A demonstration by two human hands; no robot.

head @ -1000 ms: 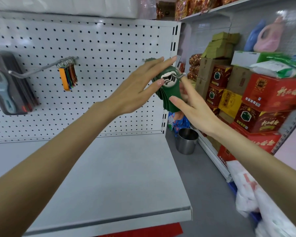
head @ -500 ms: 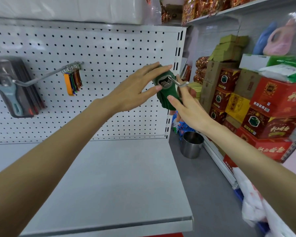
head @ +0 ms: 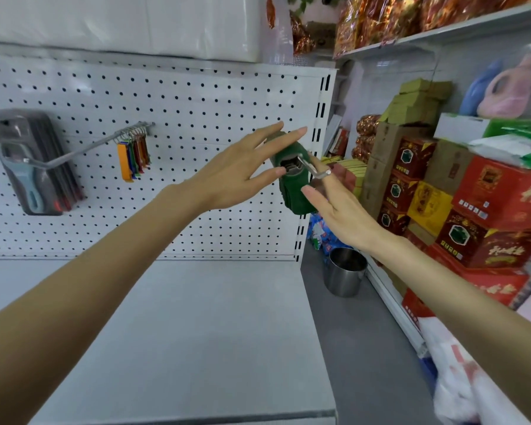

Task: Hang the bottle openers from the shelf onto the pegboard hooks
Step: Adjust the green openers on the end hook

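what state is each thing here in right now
left hand: fingers straight, touching green openers
right hand: thumb on green openers, finger at hook tip
green openers: hanging on hook
coloured openers: hanging on left hook
steel cup: upright on floor

White pegboard [head: 212, 102] spans 10 to 12 o'clock; pale grey shelf [head: 212, 332] at 6; grey floor [head: 365, 363] with steel pail [head: 345, 271] at 4; stacked red boxes [head: 503, 197] at 3.
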